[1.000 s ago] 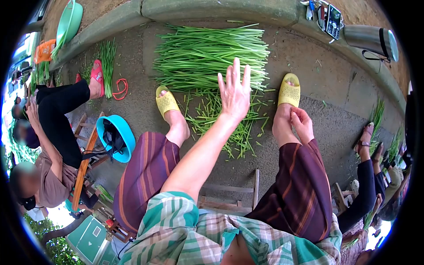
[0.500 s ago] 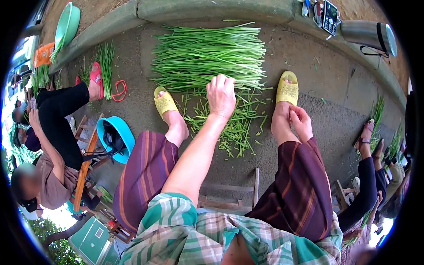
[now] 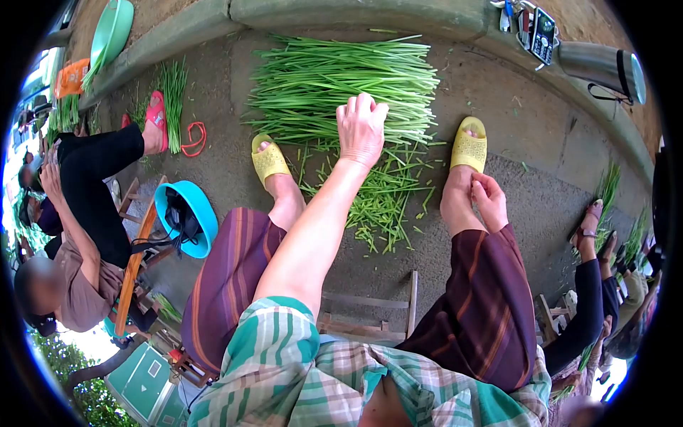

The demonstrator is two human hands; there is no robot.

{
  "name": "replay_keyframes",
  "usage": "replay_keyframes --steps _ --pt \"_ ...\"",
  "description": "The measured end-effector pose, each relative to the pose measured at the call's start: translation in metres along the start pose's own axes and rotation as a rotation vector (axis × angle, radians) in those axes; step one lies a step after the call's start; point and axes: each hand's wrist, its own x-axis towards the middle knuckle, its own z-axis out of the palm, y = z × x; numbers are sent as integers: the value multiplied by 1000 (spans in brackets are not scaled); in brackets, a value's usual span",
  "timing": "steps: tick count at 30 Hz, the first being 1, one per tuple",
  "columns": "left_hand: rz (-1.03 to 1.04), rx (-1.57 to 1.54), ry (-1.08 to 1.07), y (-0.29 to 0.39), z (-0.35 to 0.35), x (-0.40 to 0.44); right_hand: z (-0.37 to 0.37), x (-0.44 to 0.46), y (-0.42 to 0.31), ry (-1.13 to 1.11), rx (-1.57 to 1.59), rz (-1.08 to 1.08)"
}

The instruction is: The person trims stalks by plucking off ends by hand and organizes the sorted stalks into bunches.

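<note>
A wide layer of long green stalks (image 3: 313, 82) lies crosswise on the pavement between my feet. My left hand (image 3: 361, 132) is over the near part of this layer, its fingers bent down and drawn together. What sits between those fingertips is hidden. Many short cut green pieces (image 3: 388, 203) are scattered just below that hand and forearm. My right hand (image 3: 489, 203) rests beside my right ankle, fingers curled inward. I cannot make out whether anything is pinched in it. Yellow slippers (image 3: 270, 161) are on my feet, either side of the stalks.
A concrete kerb (image 3: 356, 18) runs behind the stalks, with a phone (image 3: 543, 35) and a metal flask (image 3: 594, 62) at right. To the left are a blue basin (image 3: 206, 231), a red cord (image 3: 193, 140) and a seated person (image 3: 92, 285). More people sit at far right.
My left hand has moved forward, further over the long stalks. My right hand stays by the ankle. The whole view has shifted slightly.
</note>
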Motion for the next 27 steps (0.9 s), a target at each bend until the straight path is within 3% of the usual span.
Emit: replay_keyframes --steps 5,15,18,22,23,27 --pt "41 -77 152 19 -22 -12 1 -4 -8 -11 61 17" --pt "76 -141 183 70 -55 3 1 -3 -4 -10 44 14" --pt "-164 -543 158 80 -65 12 0 -1 -2 -9 64 7" --pt "-913 -1504 -51 65 -71 23 1 -5 -6 9 41 22" --pt "-1017 -1633 -122 50 -67 21 1 -4 -5 0 50 17" --pt "-1107 -1843 -186 18 -55 8 2 -2 0 25 65 12"
